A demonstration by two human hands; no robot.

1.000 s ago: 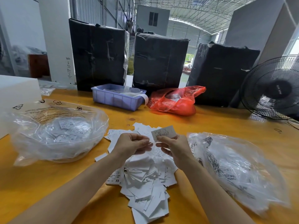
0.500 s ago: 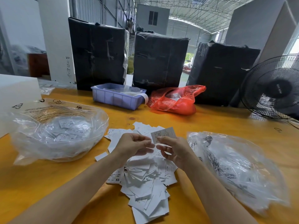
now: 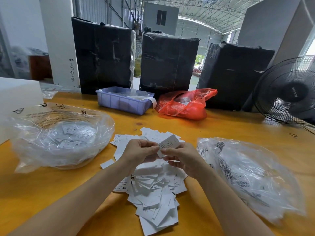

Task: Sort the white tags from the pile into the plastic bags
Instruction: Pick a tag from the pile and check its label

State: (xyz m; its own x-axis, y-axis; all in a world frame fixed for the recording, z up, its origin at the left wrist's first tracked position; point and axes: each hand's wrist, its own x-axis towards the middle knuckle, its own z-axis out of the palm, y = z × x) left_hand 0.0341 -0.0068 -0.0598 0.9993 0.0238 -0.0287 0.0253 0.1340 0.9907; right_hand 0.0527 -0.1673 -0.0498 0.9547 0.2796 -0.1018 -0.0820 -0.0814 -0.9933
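A pile of white tags [image 3: 153,188] lies in the middle of the yellow table [image 3: 221,126]. Above it my right hand [image 3: 185,160] pinches a small stack of printed white tags [image 3: 168,143], held up at a tilt. My left hand [image 3: 138,152] meets it from the left, fingertips touching the stack's lower left edge. A clear plastic bag [image 3: 59,142] with several tags inside sits to the left of the pile. Another clear plastic bag [image 3: 252,178], also holding tags, lies flatter on the right.
A purple bin [image 3: 122,103] and a red plastic bag [image 3: 185,104] sit behind the pile. Three black wrapped bales [image 3: 168,62] line the table's back edge. A black fan [image 3: 288,94] stands at the right, a white box [image 3: 15,99] at the left.
My two hands have drawn closer together; the left fingertips now touch the held tags. The tags have tilted and dropped slightly toward the left hand.
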